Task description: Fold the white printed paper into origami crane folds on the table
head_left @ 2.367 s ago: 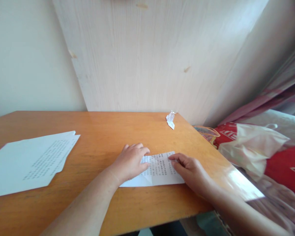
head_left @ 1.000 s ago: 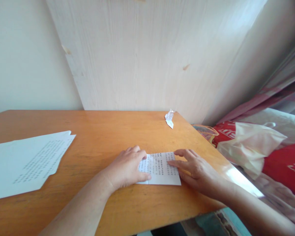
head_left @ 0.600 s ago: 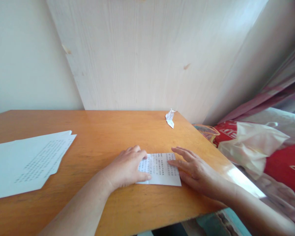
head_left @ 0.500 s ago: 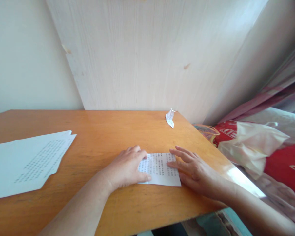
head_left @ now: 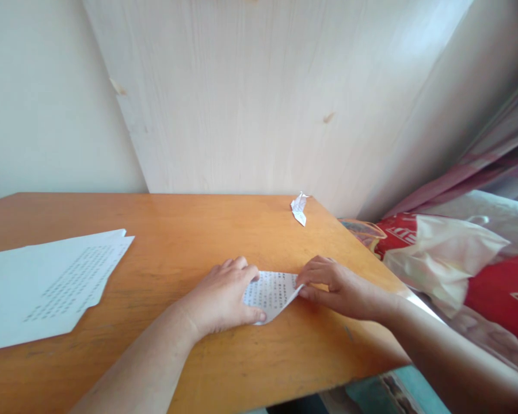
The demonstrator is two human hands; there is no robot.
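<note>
The printed sheet (head_left: 271,290) lies near-right on the tabletop (head_left: 176,230); light, thin, floppy, easily creased, I judge; my left grip (head_left: 224,296), spread flat, pins its left part; my right grip (head_left: 336,284) pinches its right corner, the best hold.

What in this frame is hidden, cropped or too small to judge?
Head view:
Part of the folded printed paper lies under the left hand.
Its right corner is covered by the pinching right hand.
Its print is too small to read.
The stack of sheets is cut off by the frame's left edge.
The small paper figure is too small to tell its shape.
</note>
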